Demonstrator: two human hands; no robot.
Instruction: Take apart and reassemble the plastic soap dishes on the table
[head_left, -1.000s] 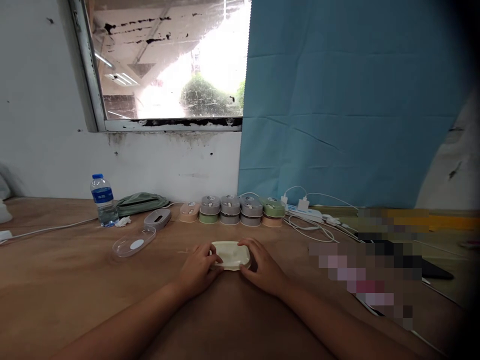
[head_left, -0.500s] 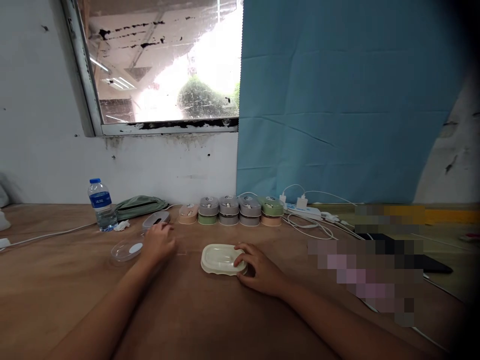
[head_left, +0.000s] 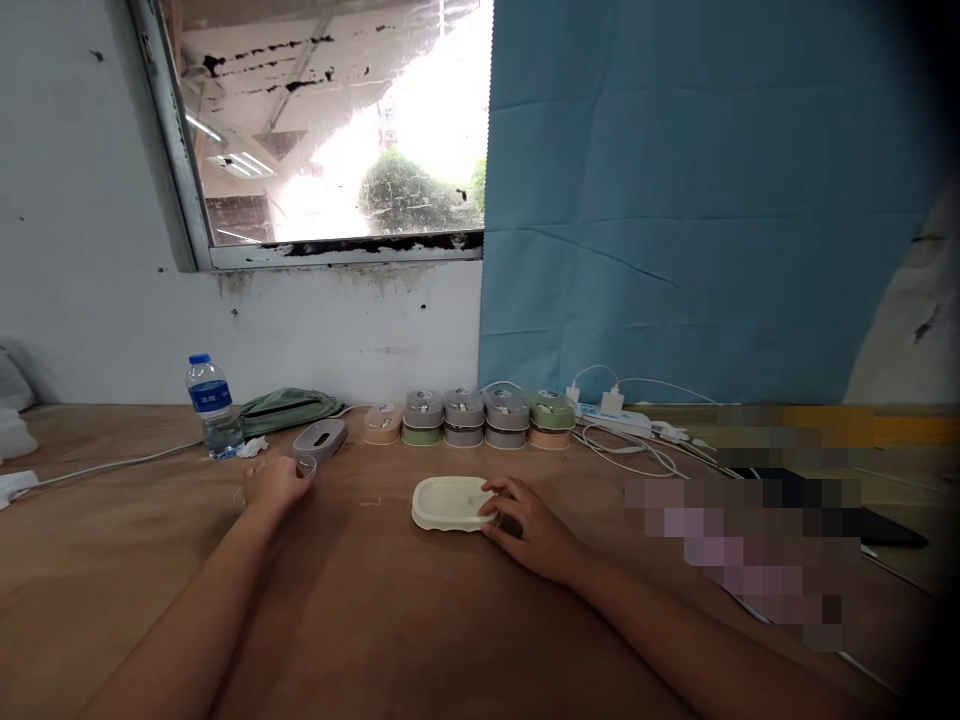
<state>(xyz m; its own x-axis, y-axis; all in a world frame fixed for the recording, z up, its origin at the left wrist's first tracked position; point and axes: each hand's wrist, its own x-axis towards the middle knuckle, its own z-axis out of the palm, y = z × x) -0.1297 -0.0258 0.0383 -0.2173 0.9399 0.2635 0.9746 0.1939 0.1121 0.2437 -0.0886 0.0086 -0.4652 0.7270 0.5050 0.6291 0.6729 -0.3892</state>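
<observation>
My right hand (head_left: 532, 530) curls its fingers and thumb round the right end of a pale cream oval tray (head_left: 448, 500) on the table. Farther left, my left hand (head_left: 274, 485) is closed over a clear plastic lid (head_left: 307, 466), whose rim shows past the fingers; most of the lid is hidden under the hand. Just behind that hand lies a grey oval lid with a slot (head_left: 321, 437).
Along the wall stand several stacked oval boxes (head_left: 463, 415) and a single pink box (head_left: 382, 425). A water bottle (head_left: 214, 405) and a green pouch (head_left: 289, 408) are at the back left. White cables and a power strip (head_left: 615, 418) lie back right on the wooden table (head_left: 360, 620).
My left hand has moved left and down from beside the grey lid onto the clear lid. My right hand stays on the cream tray. The view has shifted slightly.
</observation>
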